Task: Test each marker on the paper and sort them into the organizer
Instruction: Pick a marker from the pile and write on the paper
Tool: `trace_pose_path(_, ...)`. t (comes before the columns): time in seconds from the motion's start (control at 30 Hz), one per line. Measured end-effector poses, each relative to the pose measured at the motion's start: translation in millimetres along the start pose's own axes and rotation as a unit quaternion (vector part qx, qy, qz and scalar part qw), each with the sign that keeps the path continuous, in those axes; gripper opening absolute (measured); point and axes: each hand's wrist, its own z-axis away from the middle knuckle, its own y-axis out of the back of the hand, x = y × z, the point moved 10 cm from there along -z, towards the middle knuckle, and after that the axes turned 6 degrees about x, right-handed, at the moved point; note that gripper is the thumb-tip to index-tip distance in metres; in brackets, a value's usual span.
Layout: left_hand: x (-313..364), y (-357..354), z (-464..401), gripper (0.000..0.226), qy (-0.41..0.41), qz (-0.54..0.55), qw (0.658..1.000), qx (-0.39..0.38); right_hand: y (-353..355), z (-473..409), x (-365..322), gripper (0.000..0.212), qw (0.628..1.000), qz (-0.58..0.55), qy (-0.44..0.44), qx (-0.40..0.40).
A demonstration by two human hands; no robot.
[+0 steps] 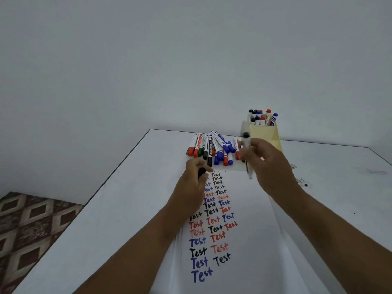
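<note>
Marker (246, 153), blurred, sits pinched in the right hand (269, 166) above the paper (250, 209), near the organizer (265, 132). The left hand (195, 179) pinches its black cap (202, 172). Light, stiff and smooth, it probably handles best gripped mid-barrel.

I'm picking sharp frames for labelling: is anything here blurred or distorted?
Head view: the right hand and the marker it holds are smeared by motion; the left hand and the writing on the paper are sharper; the wide lens bows the table edges; lighting is dim and even.
</note>
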Motion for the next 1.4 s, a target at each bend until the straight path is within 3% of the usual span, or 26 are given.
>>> trace_pose_path(0.07, 1, -3, 0, 0.026, 0.004, -0.009, 1.000, -0.016, -9, 0, -7, 0.023, 0.982, 0.143, 0.110, -0.049)
trace_pose_path(0.17, 3, -5, 2, 0.026, -0.001, -0.034, 0.999, -0.028, -26, 4, -7, 0.031, 0.926, 0.292, 0.213, -0.112)
trace_pose_path(0.27, 5, -2, 3, 0.025, -0.015, -0.047, 0.999, -0.019, -43, 13, -9, 0.025, 0.854, 0.381, 0.326, -0.140)
trace_pose_path(0.4, 8, 0, 5, 0.029, -0.027, -0.052, 0.998, -0.016, -56, 14, -6, 0.022, 0.812, 0.429, 0.367, -0.149)
trace_pose_path(0.6, 12, 0, 7, 0.024, -0.035, -0.061, 0.997, -0.022, -62, 14, 0, 0.021, 0.816, 0.435, 0.346, -0.160)
trace_pose_path(0.77, 13, -8, 8, 0.041, -0.025, -0.055, 0.997, -0.055, -65, 17, 0, 0.026, 0.797, 0.473, 0.332, -0.177)
trace_pose_path(0.9, 12, -16, 9, 0.041, -0.028, -0.076, 0.994, -0.077, -70, 22, 1, 0.026, 0.786, 0.490, 0.324, -0.193)
trace_pose_path(1.23, 13, -5, 12, 0.032, -0.041, -0.054, 0.997, -0.037, -78, 18, -3, 0.029, 0.789, 0.503, 0.263, -0.236)
trace_pose_path(1.4, 15, -2, 12, 0.031, -0.044, -0.060, 0.997, -0.025, -81, 21, -1, 0.020, 0.792, 0.516, 0.226, -0.235)
